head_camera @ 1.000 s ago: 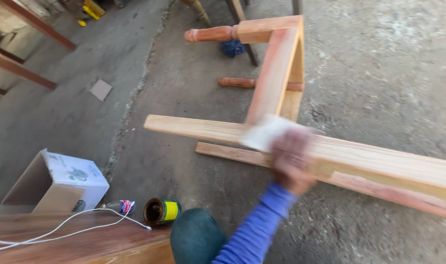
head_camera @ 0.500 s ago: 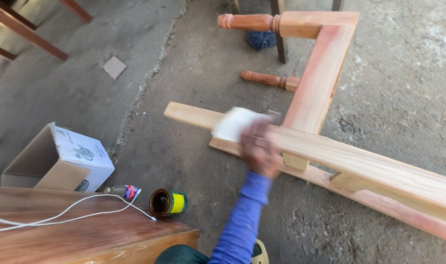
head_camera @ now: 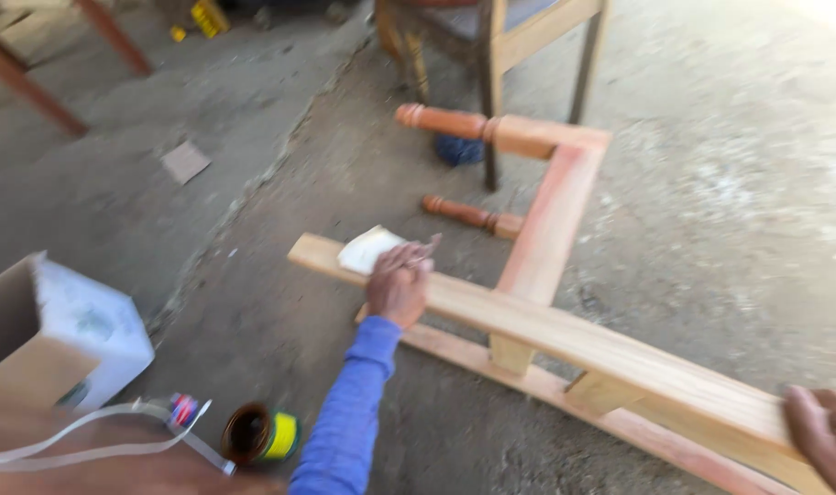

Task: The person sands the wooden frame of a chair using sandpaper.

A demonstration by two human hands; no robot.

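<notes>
We press our left hand [head_camera: 397,287], fingers flat rather than curled, onto a pale cloth or sanding sheet [head_camera: 369,248] — the blur keeps us from telling which — near the far end of the long top rail [head_camera: 565,341] of a wooden furniture frame [head_camera: 554,220] lying on the concrete floor [head_camera: 711,211]. Our right hand [head_camera: 826,435] rests on the rail's near end; its grip we cannot tell. A small tin [head_camera: 258,434] and a cardboard box [head_camera: 56,335] sit at the floor's near left.
</notes>
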